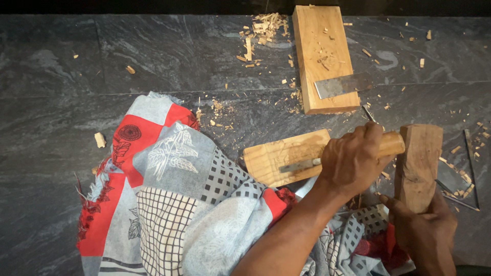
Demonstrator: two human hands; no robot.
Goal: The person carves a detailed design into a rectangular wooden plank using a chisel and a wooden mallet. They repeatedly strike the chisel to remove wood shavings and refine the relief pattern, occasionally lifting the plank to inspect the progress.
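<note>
The left hand (353, 162) is closed in a full grip around the pale round wooden handle of a chisel (327, 157). The end of this handle comes out of the fist on the right side, and the flat grey metal blade comes out on the left side. The blade lies low over a small light-brown wooden plank with rounded corners (280, 155), and its tip rests on the surface of this plank, which seems to have shallow carved lines. The plank lies tilted, with its near edge on a patterned cloth in red, grey and white with squares and flower prints (179, 204), which covers the lap of the person.

The right hand (427, 230) is also closed tight; it holds the lower part of a thick brown wooden block used like a mallet (419, 163). The block stands almost upright, and its side touches, or is just beside, the end of the chisel handle.

All these things are over a dark grey stone floor with pale veins (102, 66). Farther away lies a long rectangular block of light wood (322, 46), and a wide flat metal blade (341, 84) rests across its near end. Many small wood chips (263, 28) are spread over the floor, most of them to the left of the long block. At the right edge some thin metal tools (468, 168) lie on the floor, near the mallet block
</note>
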